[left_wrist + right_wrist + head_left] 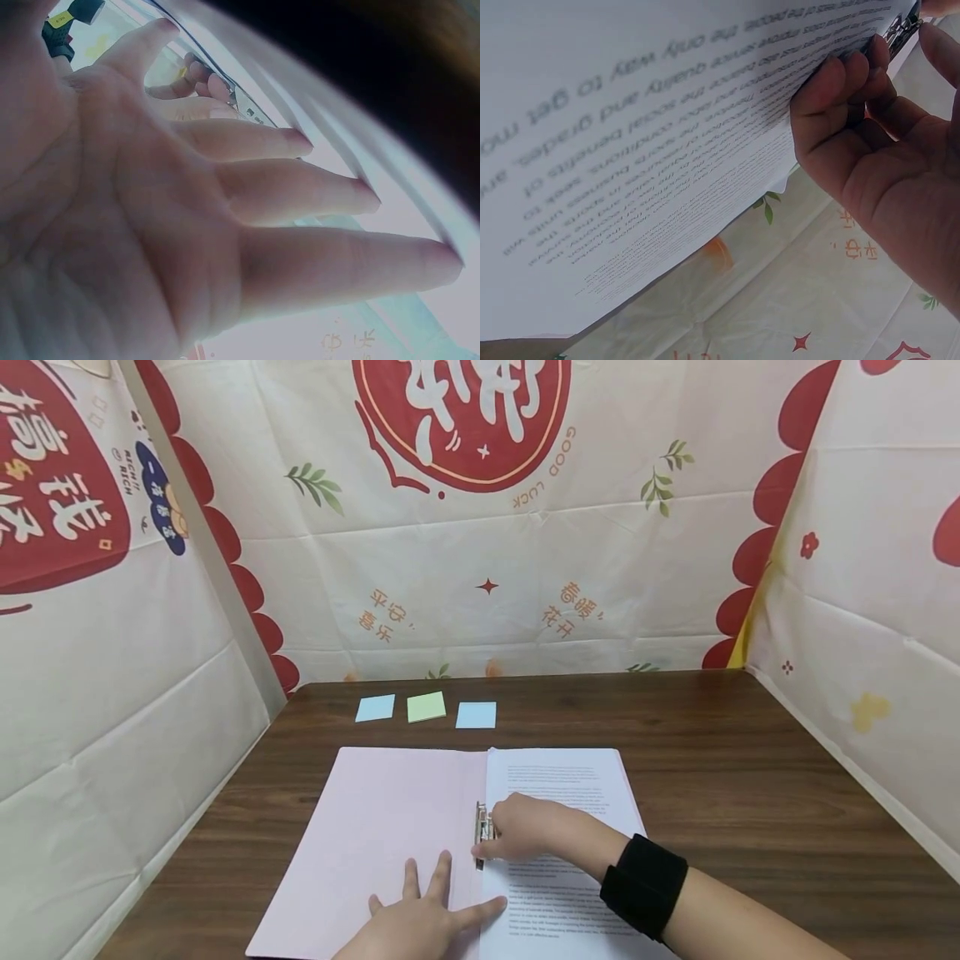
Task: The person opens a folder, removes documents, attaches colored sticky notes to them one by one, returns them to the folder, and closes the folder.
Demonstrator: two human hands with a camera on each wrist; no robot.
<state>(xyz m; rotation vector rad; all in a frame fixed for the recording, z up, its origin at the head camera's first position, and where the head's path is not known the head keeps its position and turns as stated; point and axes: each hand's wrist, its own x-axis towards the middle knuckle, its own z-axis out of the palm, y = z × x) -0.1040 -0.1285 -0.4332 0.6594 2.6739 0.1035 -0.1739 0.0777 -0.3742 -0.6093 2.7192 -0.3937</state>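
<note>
An open pink folder (375, 843) lies flat near the front edge of the dark wooden table (750, 777), its spine running front to back roughly at the table's middle. A stack of printed pages (570, 793) fills the folder's right half, held at the spine by a metal clip (481, 831).

The left hand (420, 922) rests palm-down on the folder's left flap close to the front edge, fingers straight and spread, the thumb reaching across to the edge of the pages. The left wrist view shows those fingers splayed flat against the pale surface.

The right hand (521, 827) sits on the pages right at the spine, fingers curled, its fingertips at the metal clip. A black wrist strap (643, 887) wraps the forearm behind it. In the right wrist view the fingers (840, 82) curl against the printed sheet beside the clip; whether they actually squeeze the clip cannot be told.

Toward the back edge, well apart from the folder, lie three sticky notes in a row: a blue one (375, 707) on the left, a green one (426, 707) in the middle, another blue one (476, 715) on the right. Printed cloth screens (487, 568) wall the table on the back and both sides.
</note>
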